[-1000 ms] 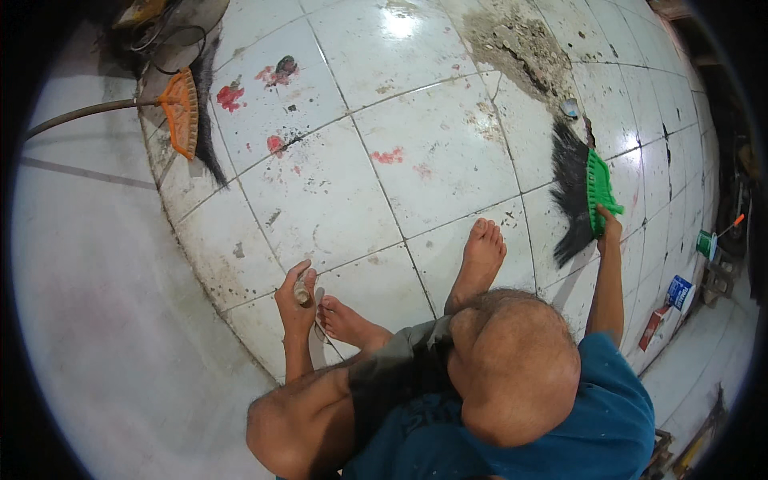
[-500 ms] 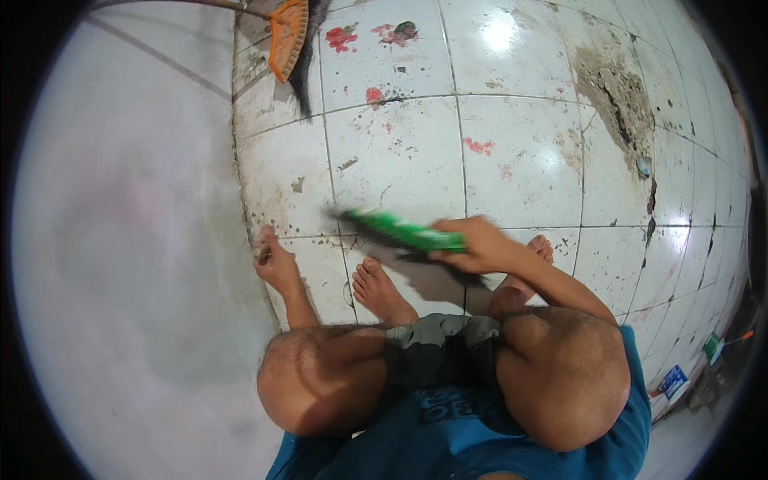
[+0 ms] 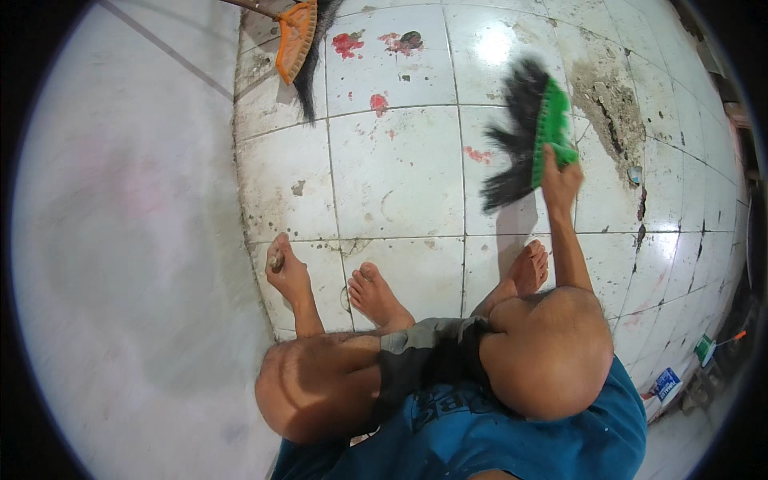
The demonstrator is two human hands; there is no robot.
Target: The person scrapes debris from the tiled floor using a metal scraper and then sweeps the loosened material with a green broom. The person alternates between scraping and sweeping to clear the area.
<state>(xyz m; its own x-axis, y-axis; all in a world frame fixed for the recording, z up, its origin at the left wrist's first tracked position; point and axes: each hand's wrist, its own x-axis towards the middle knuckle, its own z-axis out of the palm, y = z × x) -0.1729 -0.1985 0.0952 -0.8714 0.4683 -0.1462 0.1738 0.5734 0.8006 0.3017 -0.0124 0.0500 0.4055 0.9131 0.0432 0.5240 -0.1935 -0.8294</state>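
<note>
My right hand grips the green plastic head of a broom head at its socket, with no handle visible. It is held over the tiles to the right, and its black bristles fan out leftward, slightly blurred. My left hand is closed beside my left foot, near the edge where tile meets the pale smooth surface. A small grey-brown lump shows between its thumb and fingers; what it is I cannot make out.
An orange broom with black bristles lies at the far left. Red stains and dark specks mark the white tiles. A cracked, broken patch is at the right. A blue-and-white packet sits at the lower right.
My right hand has swung the green broom head from above my feet to the far right, turning it so its bristles point left. My left hand has barely moved.
</note>
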